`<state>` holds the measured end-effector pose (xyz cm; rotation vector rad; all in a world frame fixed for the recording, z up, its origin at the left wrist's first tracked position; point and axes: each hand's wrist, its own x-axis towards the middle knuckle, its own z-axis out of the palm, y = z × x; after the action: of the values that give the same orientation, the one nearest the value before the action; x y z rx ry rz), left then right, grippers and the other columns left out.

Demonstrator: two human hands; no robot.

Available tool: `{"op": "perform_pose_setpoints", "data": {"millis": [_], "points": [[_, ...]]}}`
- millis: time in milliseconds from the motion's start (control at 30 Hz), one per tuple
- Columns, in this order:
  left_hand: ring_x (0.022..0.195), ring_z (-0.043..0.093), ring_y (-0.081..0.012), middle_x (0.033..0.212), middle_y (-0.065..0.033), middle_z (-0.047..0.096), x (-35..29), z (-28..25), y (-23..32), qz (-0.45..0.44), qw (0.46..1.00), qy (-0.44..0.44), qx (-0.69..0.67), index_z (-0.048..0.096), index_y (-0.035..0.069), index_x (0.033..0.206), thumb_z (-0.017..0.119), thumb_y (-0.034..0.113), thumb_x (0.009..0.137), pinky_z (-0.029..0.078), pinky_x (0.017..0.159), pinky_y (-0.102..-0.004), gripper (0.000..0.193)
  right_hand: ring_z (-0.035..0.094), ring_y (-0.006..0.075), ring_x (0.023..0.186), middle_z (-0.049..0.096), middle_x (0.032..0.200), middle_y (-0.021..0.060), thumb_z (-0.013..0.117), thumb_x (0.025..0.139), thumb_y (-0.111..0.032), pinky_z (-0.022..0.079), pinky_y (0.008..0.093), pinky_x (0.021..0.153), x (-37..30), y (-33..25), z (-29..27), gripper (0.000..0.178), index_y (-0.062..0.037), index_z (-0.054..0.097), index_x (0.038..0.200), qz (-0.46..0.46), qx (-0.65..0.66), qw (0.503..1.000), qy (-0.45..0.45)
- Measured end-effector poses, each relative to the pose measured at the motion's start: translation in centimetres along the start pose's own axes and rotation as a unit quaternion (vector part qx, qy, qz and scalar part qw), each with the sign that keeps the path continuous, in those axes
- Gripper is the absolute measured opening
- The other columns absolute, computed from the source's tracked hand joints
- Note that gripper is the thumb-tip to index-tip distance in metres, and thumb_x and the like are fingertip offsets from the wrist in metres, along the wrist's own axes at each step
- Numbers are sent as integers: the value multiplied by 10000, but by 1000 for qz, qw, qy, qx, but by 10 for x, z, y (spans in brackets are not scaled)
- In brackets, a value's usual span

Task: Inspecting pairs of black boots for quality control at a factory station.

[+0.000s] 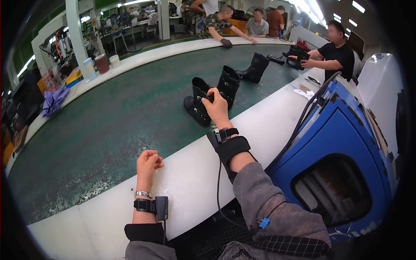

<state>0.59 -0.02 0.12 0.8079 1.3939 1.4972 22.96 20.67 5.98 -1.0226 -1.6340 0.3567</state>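
A black buckled boot (196,106) stands upright on the green conveyor belt (108,130), near its white front rim (190,173). My right hand (216,107) grips the top of that boot's shaft. A second black boot (228,84) stands just behind it, and a third boot (255,68) farther along the belt. My left hand (147,167) is curled into a loose fist and rests on the white rim, holding nothing. Both wrists carry black straps with cables.
A blue machine housing (342,147) with a dark opening stands at my right. A person in black (336,54) handles boots at the belt's far right. Other people sit beyond the belt. Cups (102,63) and purple cloth (54,100) lie on the far rim.
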Motion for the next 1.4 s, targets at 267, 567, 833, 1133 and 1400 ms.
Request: {"op": "perform_pose_setpoints", "data": {"millis": [267,567,833,1133,1400], "points": [[736,607,-144,828,-79,609,-1,1,3,3,1000,7,-4,579,-12,993,523,85,875,552,639,-279,163,535,57,528,564,695,14,658,815,-69,430,229,394,-4,-51,-4,201,-45,490,922,79,275,958,22],[894,658,-217,1018,-125,640,1,0,11,-28,973,-74,-215,502,24,1188,530,458,933,576,743,-331,505,620,72,641,620,807,11,656,827,-23,508,192,483,-30,-95,-17,180,-67,527,945,110,535,825,-145],[979,639,-238,1107,-122,607,-6,1,12,45,961,-14,-273,474,41,1209,622,334,902,572,793,-408,450,678,225,885,597,1171,231,730,739,-305,573,294,741,-33,-100,-36,764,-84,372,1377,105,637,636,-423],[872,637,-166,982,-70,628,-1,0,13,16,967,5,-254,545,32,1092,660,249,883,545,763,-316,323,687,272,909,583,1190,250,646,786,-395,591,312,711,-42,-65,-18,709,37,428,1305,189,494,675,-515],[774,645,-138,920,-68,647,-10,-4,15,9,969,-25,-246,557,8,1072,640,234,900,550,666,-267,295,684,260,884,603,1162,208,667,747,-410,580,298,691,-55,-79,-4,678,17,508,1250,207,422,681,-562]]}}
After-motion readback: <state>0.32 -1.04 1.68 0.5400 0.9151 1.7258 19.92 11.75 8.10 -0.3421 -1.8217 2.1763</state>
